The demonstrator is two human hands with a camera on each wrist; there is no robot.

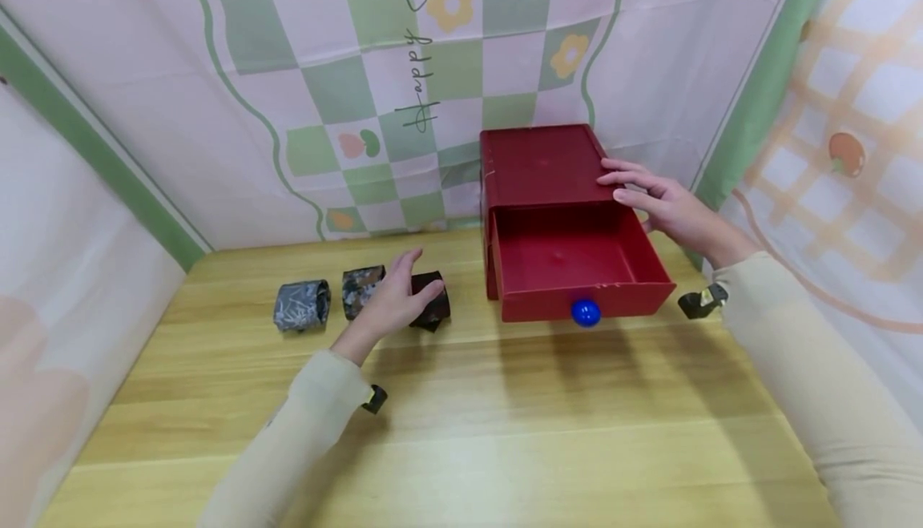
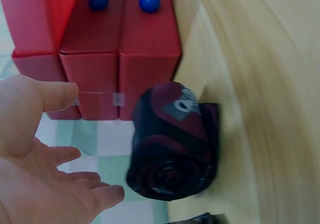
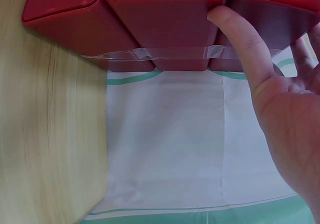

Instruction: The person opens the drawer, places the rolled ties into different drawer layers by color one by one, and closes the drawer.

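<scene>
My left hand (image 1: 392,301) hovers open over the rolls, thumb spread from the fingers. Close beside it in the left wrist view stands a dark red-and-black rolled-up cloth (image 2: 170,139) with a grey print; no finger curls round it. In the head view the hand partly covers that roll and a patterned roll (image 1: 356,286). Over on the right, my right hand (image 1: 671,206) rests with extended fingers at the upper right edge of a red drawer cabinet (image 1: 541,163). Its top drawer (image 1: 534,305), with a blue knob (image 1: 586,313), is pulled out and holds nothing.
A grey patterned roll (image 1: 301,305) lies farthest left on the wooden table (image 1: 461,432). Two lower drawers with blue knobs (image 2: 149,2) are closed. Behind the cabinet hangs a checked curtain (image 1: 404,71); more cloth flanks both sides.
</scene>
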